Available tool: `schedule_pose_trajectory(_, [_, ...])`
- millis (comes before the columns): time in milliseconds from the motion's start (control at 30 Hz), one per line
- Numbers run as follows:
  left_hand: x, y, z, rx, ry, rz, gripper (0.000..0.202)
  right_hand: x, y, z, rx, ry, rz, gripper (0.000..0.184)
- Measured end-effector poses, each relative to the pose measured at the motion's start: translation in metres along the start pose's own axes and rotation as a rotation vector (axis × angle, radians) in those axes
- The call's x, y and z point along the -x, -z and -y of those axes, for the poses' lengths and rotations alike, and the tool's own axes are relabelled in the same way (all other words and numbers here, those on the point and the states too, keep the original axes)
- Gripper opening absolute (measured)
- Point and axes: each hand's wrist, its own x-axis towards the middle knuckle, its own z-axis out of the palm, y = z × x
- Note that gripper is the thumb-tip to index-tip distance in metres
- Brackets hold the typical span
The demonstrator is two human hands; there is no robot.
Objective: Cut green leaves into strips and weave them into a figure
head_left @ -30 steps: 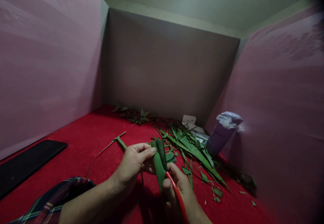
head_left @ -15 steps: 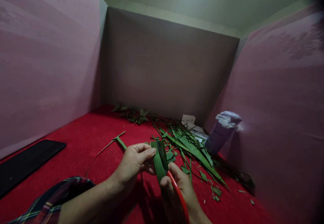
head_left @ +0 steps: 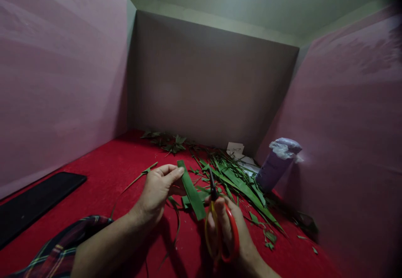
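At lower centre, left hand (head_left: 157,192) pinches green leaf strip (head_left: 191,193); right hand (head_left: 243,230) grips scissors (head_left: 214,191); apparently trimming; another cut would need the strip steady.

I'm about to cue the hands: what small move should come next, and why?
Probably swing the dark-bladed, red-and-yellow-handled scissors leftward to the flat green leaf strip. The left hand pinches the strip's upper end, while the right hand holds the scissors with their blades beside the strip, not across it.

The scissors (head_left: 214,192) are right of the leaf strip (head_left: 191,191), before piled leaves (head_left: 241,184).
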Motion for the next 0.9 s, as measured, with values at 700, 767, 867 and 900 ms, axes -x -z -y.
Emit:
schedule_pose_trajectory(700, [0.002,-0.005,0.015,-0.084,-0.002,0.064,0.021,-0.003,0.003,0.013,-0.053,-0.028,0.075,0.041])
schedule_pose_trajectory(767, [0.003,-0.006,0.015,-0.077,0.012,0.066,0.021,-0.003,0.004,0.012,-0.092,-0.007,0.050,0.040])
schedule_pose_trajectory(867, [0.004,-0.007,0.014,-0.042,0.053,0.060,0.021,-0.004,0.005,0.012,-0.100,-0.014,-0.002,0.040])
schedule_pose_trajectory(900, [0.005,-0.007,0.014,-0.020,0.074,0.065,0.022,-0.004,0.005,0.013,-0.095,-0.016,-0.013,0.039])
